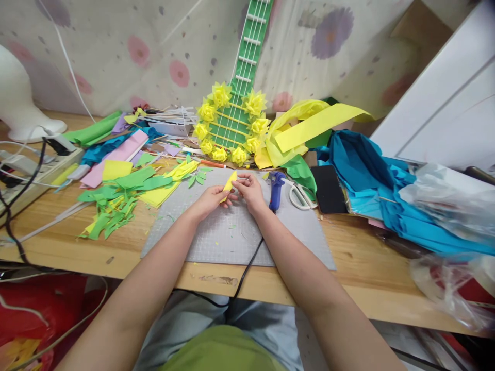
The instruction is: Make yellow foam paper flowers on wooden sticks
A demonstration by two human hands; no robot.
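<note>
Over the grey cutting mat, a small folded piece of yellow paper is pinched in my left hand, standing tilted with its tip up. From the other side, the closed fingertips of my right hand grip the paper's right edge. Just behind my hands rests a paper guitar with a green neck, white strings and yellow paper flowers around its body. Right of my right hand are a blue glue gun and white-handled scissors.
Green paper scraps and yellow sheets lie to the left, near a power strip with cables. On the right are a black phone, blue paper and clear plastic. The glue gun's cord crosses the mat.
</note>
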